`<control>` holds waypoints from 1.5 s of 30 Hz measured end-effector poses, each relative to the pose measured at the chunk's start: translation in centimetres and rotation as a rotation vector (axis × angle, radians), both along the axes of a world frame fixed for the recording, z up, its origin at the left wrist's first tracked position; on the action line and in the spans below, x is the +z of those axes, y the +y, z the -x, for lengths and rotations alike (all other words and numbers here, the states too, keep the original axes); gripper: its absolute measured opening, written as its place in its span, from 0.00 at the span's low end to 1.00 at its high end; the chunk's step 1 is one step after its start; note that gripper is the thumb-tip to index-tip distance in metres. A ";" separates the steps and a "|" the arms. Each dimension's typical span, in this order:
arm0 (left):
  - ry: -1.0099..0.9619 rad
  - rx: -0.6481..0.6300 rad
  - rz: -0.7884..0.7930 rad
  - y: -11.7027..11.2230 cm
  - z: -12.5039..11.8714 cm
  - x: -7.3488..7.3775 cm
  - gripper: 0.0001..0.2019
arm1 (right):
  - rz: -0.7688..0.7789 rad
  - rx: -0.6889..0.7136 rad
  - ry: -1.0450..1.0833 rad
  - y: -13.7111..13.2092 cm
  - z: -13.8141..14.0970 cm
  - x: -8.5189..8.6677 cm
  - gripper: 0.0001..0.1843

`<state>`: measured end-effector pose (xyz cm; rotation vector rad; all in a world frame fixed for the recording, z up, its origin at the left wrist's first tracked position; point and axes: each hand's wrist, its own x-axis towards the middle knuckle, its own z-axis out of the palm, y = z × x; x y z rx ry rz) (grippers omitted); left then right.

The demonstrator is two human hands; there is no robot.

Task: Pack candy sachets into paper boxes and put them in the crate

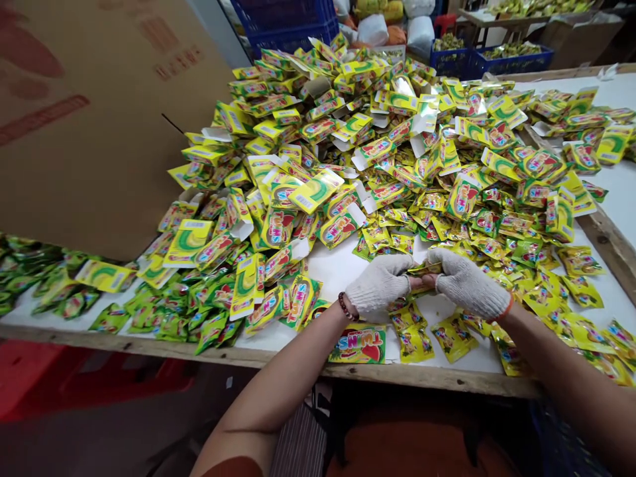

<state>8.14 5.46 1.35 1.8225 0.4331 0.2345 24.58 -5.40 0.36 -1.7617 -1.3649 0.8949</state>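
Note:
My left hand (378,285), in a white knit glove with bare fingertips, is closed at the edge of small yellow candy packets (422,269). Facing it, my right hand (470,283), gloved the same way, is closed on the packets from the other side. The fingertips nearly meet, and partly hide what they hold. Below my left wrist a flat green and yellow carton (360,343) lies near the table edge. More yellow packets (454,336) are scattered under and beside my right hand.
A high heap of yellow and green cartons (318,192), several with open flaps, fills the table's middle. Green packets (169,311) lie at left beside a large cardboard box (114,132). A wooden strip (603,238) divides the right side. Blue crates (511,61) stand behind.

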 end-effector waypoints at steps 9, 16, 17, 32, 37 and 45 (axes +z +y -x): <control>0.020 0.004 0.261 0.2 0.1 0.7 0.16 | 0.056 0.102 0.252 -0.5 -0.9 1.9 0.09; 0.002 0.047 -0.123 -0.1 -0.8 1.3 0.10 | 0.008 -0.055 0.359 -0.4 0.0 1.1 0.20; 0.010 0.046 -0.176 -0.1 -0.9 1.2 0.10 | 0.020 -0.052 0.375 -0.3 0.2 1.0 0.21; 0.820 0.517 -1.249 8.2 2.6 0.9 0.21 | -0.080 -0.124 0.190 -0.4 0.8 1.0 0.11; 0.576 0.462 -1.202 3.0 2.2 2.8 0.21 | -0.266 -0.271 0.106 -0.8 0.7 1.7 0.13; 0.195 0.180 -1.022 -1.3 0.8 0.3 0.24 | -0.349 -0.283 -0.146 -0.6 -0.1 1.1 0.07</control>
